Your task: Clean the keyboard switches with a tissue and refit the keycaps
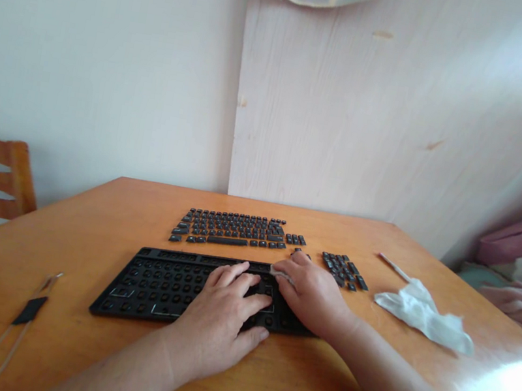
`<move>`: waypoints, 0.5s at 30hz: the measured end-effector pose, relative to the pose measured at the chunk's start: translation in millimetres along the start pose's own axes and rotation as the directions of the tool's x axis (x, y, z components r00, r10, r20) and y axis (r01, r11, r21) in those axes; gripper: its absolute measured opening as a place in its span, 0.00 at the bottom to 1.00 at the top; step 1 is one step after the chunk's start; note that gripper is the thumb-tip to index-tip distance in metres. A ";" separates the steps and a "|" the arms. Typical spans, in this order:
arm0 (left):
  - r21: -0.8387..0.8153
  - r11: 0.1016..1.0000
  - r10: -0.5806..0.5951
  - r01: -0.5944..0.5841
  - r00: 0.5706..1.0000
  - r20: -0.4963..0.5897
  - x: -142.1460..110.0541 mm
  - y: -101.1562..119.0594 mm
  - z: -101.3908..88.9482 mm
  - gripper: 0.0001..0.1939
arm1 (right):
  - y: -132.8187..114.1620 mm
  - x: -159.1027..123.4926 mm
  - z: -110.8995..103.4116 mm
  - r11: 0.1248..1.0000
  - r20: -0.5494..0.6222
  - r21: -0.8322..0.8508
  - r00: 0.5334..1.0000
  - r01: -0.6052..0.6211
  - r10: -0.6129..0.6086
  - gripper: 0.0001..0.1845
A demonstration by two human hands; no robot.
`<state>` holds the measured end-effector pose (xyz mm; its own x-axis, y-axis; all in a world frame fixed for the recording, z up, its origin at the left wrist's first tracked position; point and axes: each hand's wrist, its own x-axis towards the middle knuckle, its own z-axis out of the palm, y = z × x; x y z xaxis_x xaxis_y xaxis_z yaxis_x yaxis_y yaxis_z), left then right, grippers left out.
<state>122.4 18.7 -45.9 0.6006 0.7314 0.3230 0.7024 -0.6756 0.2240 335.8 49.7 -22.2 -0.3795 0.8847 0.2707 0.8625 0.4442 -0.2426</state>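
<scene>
- Touching one keyboard (pixel 148 280) with left fingers (pixel 231 274) spread wide.
- Pinching one wipe (pixel 277 273) under right fingers (pixel 287 270).
- Beyond left fingers: one main keycap block (pixel 231 225).
- Right of right fingers: one keypad block (pixel 352 269), one cloth (pixel 423 315), one stick (pixel 394 267).
- Far left: one strap (pixel 29 311).

We see a glossy orange-brown wooden table (pixel 310 388). On it, under our left hand (pixel 226 322) and right hand (pixel 311 299), lies a black keyboard base (pixel 153 281). Beyond our left hand sit rows of black keycaps (pixel 231 225); beyond our right hand, a smaller keycap group (pixel 343 269). Right of our right hand lie a crumpled white cloth (pixel 425 316) and a thin stick (pixel 393 267). Left of our left hand we see a looped tool (pixel 29 311) with a black band.
</scene>
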 end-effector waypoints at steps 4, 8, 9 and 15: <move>0.008 1.000 -0.006 0.006 1.000 0.002 -0.4 -0.9 2.5 0.21 | -3.9 3.0 0.0 0.992 0.068 -0.123 0.997 0.030 -0.021 0.18; 0.001 1.000 -0.021 0.021 0.999 0.029 -1.2 -2.4 3.8 0.23 | -1.3 4.6 0.1 0.977 0.072 -0.211 0.997 0.009 0.006 0.17; 0.000 1.000 -0.024 0.024 0.999 0.037 -1.3 -2.9 4.1 0.24 | 0.6 4.7 0.2 0.976 0.064 -0.218 0.998 -0.004 0.018 0.17; 0.008 1.000 -0.023 0.023 0.999 0.041 -0.7 -4.5 6.0 0.23 | 8.6 4.2 2.9 0.992 -0.045 -0.120 0.998 -0.038 0.033 0.16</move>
<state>121.1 21.8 -52.7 0.5997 0.7498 0.2794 0.7186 -0.6583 0.2242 340.6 57.6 -25.8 -0.3356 0.8914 0.3046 0.9101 0.3903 -0.1394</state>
